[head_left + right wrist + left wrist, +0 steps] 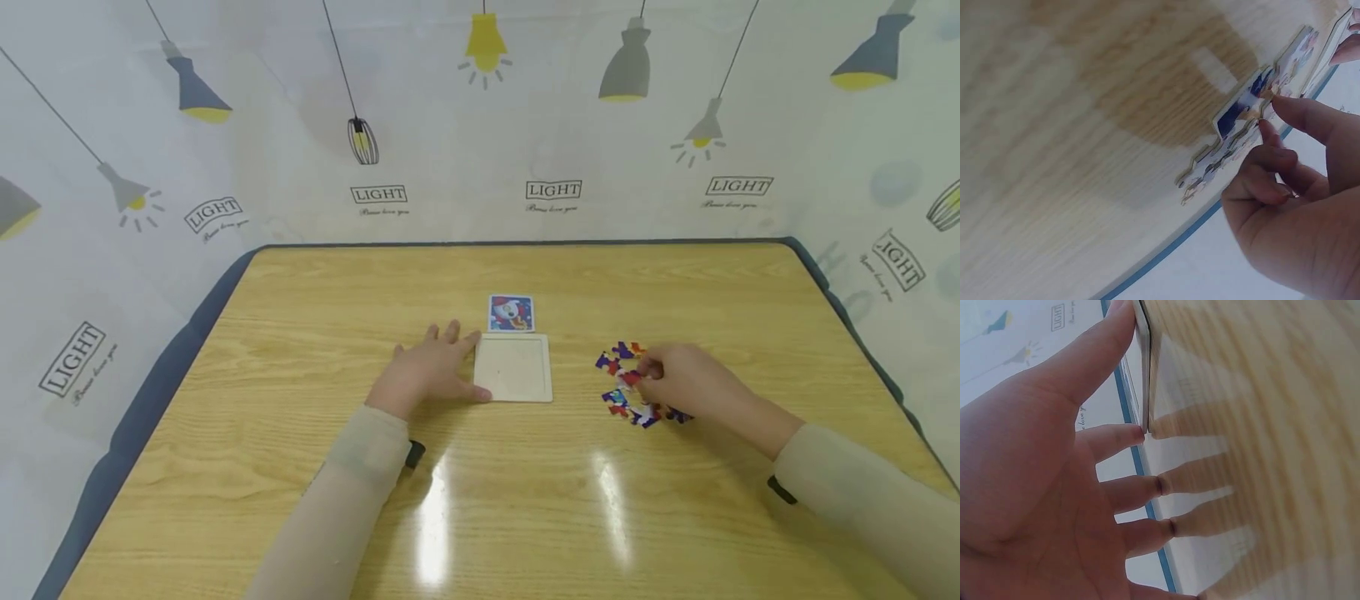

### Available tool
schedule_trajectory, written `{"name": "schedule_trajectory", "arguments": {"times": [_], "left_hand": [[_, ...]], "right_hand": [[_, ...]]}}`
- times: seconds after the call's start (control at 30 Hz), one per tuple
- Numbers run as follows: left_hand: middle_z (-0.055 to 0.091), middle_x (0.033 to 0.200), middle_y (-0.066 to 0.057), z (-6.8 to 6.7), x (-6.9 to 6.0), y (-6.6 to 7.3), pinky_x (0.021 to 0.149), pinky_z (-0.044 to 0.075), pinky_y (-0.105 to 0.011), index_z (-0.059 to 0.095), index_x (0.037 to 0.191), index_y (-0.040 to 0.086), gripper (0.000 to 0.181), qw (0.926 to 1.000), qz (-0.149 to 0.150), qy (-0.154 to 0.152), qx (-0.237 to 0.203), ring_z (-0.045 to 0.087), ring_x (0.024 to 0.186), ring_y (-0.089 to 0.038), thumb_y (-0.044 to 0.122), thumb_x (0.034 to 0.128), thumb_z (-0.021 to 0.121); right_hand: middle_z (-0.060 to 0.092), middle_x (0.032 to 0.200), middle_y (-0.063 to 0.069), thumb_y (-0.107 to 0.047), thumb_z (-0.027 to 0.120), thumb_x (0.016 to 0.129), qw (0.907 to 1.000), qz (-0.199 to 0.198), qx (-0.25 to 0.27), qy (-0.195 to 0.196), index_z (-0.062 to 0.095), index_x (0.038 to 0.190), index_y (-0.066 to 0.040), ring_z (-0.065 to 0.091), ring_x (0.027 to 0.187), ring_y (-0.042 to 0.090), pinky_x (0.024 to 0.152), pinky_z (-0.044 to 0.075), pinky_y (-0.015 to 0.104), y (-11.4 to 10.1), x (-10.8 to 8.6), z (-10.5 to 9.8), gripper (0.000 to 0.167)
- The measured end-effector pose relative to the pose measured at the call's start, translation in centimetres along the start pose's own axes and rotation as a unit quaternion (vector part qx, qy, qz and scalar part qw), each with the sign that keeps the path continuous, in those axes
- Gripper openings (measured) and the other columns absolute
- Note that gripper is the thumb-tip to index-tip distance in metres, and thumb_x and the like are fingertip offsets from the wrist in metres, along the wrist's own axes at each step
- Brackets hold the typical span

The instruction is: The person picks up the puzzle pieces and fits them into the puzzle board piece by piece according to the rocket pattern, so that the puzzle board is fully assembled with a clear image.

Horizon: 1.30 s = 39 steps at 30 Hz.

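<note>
My left hand [431, 371] lies spread at the left side of a flat white puzzle tray [513, 368]. Its thumb touches the tray's near left corner and its index finger the far left corner. In the left wrist view the fingers [1122, 442] are straight, tips down at the table. To the right, my right hand [686, 379] is over a loose group of colourful jigsaw pieces [615, 398]. Thumb and index finger pinch one jigsaw piece among them, seen in the right wrist view beside a dark blue piece [1235, 115]. My fingers partly hide the pinched piece.
A small square picture card [512, 313] with a white cartoon figure on blue lies just beyond the tray. The wooden table [525, 492] has a dark blue edge, and a lamp-patterned cloth [450, 167] surrounds its back and sides.
</note>
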State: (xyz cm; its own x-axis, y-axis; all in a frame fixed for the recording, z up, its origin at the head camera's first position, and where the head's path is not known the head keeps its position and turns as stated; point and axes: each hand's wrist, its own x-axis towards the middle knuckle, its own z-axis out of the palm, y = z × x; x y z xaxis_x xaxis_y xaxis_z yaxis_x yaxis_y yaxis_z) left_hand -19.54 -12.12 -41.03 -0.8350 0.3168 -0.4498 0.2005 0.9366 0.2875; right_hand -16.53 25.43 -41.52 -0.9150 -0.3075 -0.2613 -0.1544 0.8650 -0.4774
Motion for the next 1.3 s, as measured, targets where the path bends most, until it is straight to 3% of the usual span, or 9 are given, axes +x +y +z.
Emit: {"name": "schedule_trajectory", "arguments": {"times": [0.27,0.5,0.7,1.0,1.3], "left_hand": [[-0.001,0.181,-0.01,0.0,-0.2,0.2,0.122,0.009,-0.085,0.017,0.172,0.03,0.109,1.0,0.002,-0.001,0.004,0.0,0.167,-0.044,0.07,0.0887,0.074],[-0.002,0.181,-0.009,-0.1,-0.3,0.3,0.122,0.009,-0.086,0.016,0.173,0.031,0.108,1.0,0.001,-0.001,0.006,-0.001,0.167,-0.044,0.069,0.0894,0.073],[-0.002,0.181,-0.009,-0.2,-0.3,0.3,0.122,0.008,-0.085,0.015,0.173,0.03,0.108,1.0,0.001,-0.003,0.008,-0.001,0.167,-0.044,0.07,0.0899,0.073],[-0.003,0.181,-0.009,0.2,-0.4,0.3,0.122,0.007,-0.085,0.015,0.173,0.031,0.108,1.0,-0.001,-0.005,0.0,-0.002,0.167,-0.043,0.071,0.0896,0.072],[-0.002,0.181,-0.009,0.2,-0.3,0.2,0.121,0.008,-0.086,0.015,0.173,0.031,0.109,1.0,0.0,0.001,0.005,-0.001,0.167,-0.044,0.071,0.0891,0.072]], "right_hand": [[0.072,0.099,0.011,-0.009,0.06,0.104,0.9982,-0.056,0.013,0.014,0.076,0.125,-0.005,0.053,0.052,0.011,0.049,0.045,0.027,0.0,0.9,0.1,0.027],[0.062,0.086,0.003,-0.024,0.072,0.102,0.9981,-0.047,0.026,0.029,0.073,0.122,-0.005,0.051,0.07,0.016,0.056,0.043,0.029,0.4,0.2,-0.4,0.027],[0.063,0.083,0.001,-0.044,0.077,0.098,0.9995,-0.028,0.008,0.012,0.076,0.121,-0.008,0.049,0.065,0.015,0.054,0.04,0.029,0.9,-0.3,0.1,0.042],[0.065,0.094,0.002,-0.037,0.076,0.1,0.9985,-0.043,-0.024,0.022,0.074,0.133,-0.006,0.053,0.069,0.012,0.054,0.045,0.028,1.0,-0.7,0.7,0.046],[0.063,0.092,0.001,-0.035,0.076,0.1,0.9976,-0.048,-0.04,0.032,0.073,0.133,-0.006,0.051,0.066,0.012,0.054,0.042,0.026,1.0,-0.7,0.8,0.044]]}}
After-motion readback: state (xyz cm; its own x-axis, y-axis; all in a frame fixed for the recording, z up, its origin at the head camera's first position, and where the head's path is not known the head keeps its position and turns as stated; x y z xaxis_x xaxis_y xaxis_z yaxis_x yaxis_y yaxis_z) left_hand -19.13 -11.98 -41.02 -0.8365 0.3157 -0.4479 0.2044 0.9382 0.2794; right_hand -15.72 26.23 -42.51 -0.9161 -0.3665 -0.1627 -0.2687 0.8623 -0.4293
